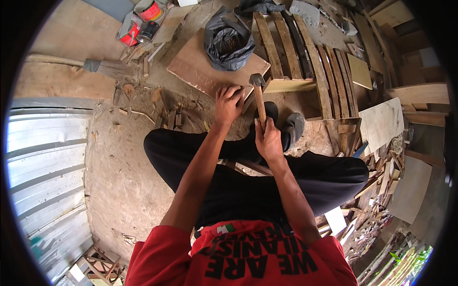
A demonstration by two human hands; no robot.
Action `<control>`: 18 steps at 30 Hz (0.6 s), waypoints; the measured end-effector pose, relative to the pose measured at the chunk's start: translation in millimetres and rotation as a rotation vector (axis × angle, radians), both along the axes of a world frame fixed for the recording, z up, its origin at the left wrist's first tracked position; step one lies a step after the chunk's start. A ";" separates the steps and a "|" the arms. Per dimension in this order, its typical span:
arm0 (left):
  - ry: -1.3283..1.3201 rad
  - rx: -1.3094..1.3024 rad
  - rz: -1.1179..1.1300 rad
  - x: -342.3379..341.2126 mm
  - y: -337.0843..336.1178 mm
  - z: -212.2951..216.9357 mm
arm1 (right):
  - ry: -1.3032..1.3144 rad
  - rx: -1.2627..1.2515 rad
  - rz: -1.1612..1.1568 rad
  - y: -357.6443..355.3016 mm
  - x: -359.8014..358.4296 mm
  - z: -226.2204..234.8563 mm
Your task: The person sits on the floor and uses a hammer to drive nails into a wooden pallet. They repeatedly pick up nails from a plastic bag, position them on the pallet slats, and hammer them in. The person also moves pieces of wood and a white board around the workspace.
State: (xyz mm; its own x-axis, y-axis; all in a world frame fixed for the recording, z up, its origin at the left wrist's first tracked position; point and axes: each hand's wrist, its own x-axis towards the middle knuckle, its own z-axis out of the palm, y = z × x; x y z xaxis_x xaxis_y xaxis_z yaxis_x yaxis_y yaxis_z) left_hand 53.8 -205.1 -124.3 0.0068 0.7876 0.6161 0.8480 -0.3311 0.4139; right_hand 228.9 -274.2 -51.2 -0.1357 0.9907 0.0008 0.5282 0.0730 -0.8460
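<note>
My right hand (269, 140) is wrapped round the wooden handle of a hammer (260, 97), held nearly upright with its dark metal head over the near right corner of a wooden board (193, 69). Just left of the hammer, my left hand (228, 106) rests at the board's near edge with its fingers bent and drawn together. Whatever those fingers may pinch is too small or hidden to make out. On top of the board sits an open black plastic bag (229, 43) with small dark pieces inside, perhaps nails.
Slatted wooden pallets (305, 62) stand to the right of the board. Wood offcuts (377, 181) pile up along the right side. A broom (102, 66) lies at the far left, near red paint cans (131, 31). Corrugated metal sheeting (50, 176) borders the left.
</note>
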 end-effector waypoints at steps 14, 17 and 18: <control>-0.002 -0.003 0.000 0.6 0.3 -1.9 | -0.058 -0.015 0.017 2.6 -2.5 4.7; -0.003 -0.029 -0.004 -0.4 1.8 -5.7 | -0.101 0.019 0.034 1.9 2.7 -12.0; -0.008 -0.030 -0.005 0.1 -1.1 -4.9 | -0.081 0.057 0.031 1.7 3.1 -11.3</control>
State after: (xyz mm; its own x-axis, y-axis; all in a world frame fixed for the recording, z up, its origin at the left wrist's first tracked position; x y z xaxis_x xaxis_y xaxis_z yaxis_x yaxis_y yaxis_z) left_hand 53.9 -206.2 -129.2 0.0059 0.8055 0.5925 0.8432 -0.3225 0.4301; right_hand 232.0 -272.5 -62.6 -0.1681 0.9848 0.0449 0.5914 0.1371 -0.7947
